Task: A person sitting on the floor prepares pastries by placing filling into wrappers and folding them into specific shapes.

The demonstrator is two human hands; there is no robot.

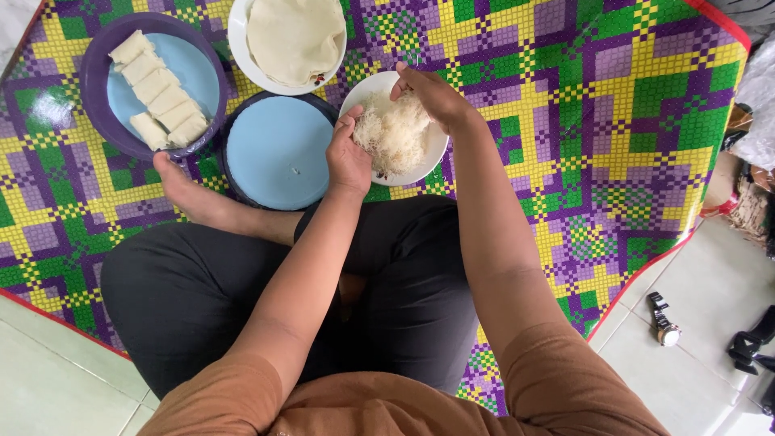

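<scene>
Fingers of both my hands pinch into the heap of pale shredded filling (395,133): my left hand (349,153) curls at its near-left side, my right hand (432,95) grips it from the far side. Beneath everything I see the woven mat chequered in purple, yellow and green (565,97). Near its far-left corner sits the purple bowl of folded pale rolls (153,85), beside it the empty blue round plate (278,152), beyond that the white plate of thin wrappers (295,36). The filling lies in a white round plate (363,90) just right of the blue one.
</scene>
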